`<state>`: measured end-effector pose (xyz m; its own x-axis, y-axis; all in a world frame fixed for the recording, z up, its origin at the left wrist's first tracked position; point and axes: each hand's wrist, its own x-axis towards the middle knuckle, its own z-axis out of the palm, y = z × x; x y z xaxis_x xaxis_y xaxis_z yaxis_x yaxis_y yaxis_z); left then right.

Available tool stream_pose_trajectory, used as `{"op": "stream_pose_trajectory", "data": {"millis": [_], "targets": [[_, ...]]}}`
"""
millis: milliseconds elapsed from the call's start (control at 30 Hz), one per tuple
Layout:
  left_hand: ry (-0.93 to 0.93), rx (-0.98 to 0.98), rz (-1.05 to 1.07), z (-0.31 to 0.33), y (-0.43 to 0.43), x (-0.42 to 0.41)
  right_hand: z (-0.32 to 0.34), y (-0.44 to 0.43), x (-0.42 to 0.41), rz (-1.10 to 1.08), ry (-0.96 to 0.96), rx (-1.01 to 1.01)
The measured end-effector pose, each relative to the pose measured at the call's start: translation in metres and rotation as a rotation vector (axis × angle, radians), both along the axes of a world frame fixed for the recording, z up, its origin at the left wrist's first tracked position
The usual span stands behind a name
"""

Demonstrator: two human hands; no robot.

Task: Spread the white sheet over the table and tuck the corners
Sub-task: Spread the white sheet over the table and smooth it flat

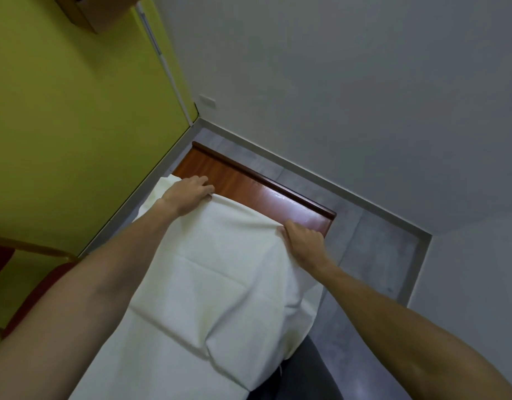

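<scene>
A white sheet [214, 272] covers most of a reddish-brown wooden table [280, 197]; only the table's far end is bare. My left hand [188, 192] grips the sheet's far edge at the left, knuckles up. My right hand [305, 241] pinches the same edge at the right, near the table's right side. Both arms reach forward over the sheet. The cloth is creased, with a fold bulging near me, and hangs over the right side.
A green wall [76, 125] runs close along the table's left side, and a grey wall [364, 96] stands beyond the far end. Grey floor [373, 269] lies to the right. A red chair [32, 295] sits at the near left.
</scene>
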<state>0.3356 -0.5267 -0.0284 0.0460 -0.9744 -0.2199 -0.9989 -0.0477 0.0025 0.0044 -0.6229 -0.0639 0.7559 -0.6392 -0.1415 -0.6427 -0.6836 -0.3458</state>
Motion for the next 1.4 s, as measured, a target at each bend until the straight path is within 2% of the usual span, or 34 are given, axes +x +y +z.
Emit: {"op": "stream_pose_trajectory", "data": {"millis": [200,400,567,800,1033,1133,1300,1400], "targets": [[-0.075,-0.010,0.058,-0.002,-0.021,-0.009,-0.007,-0.027,0.008,-0.001,-0.052,-0.158],[-0.102,0.003,0.017,-0.003,-0.046,-0.003,-0.023,-0.041,0.011,-0.112,0.050,-0.054],[-0.070,-0.058,-0.007,-0.010,-0.073,-0.008,-0.031,-0.051,0.006,-0.176,0.097,-0.053],[0.023,-0.096,0.164,-0.039,-0.077,-0.023,-0.050,-0.056,-0.007,-0.205,0.037,-0.129],[-0.068,0.011,0.053,-0.028,-0.071,-0.003,-0.041,-0.079,-0.019,-0.086,0.095,0.058],[-0.080,0.024,0.027,-0.011,-0.066,0.004,-0.035,-0.078,-0.017,-0.042,0.054,0.089],[-0.070,-0.048,0.023,0.004,-0.023,0.021,-0.024,-0.032,-0.008,-0.031,-0.082,-0.166],[-0.043,-0.085,0.069,0.002,0.019,0.019,-0.015,0.012,-0.010,-0.005,-0.160,-0.245]]}}
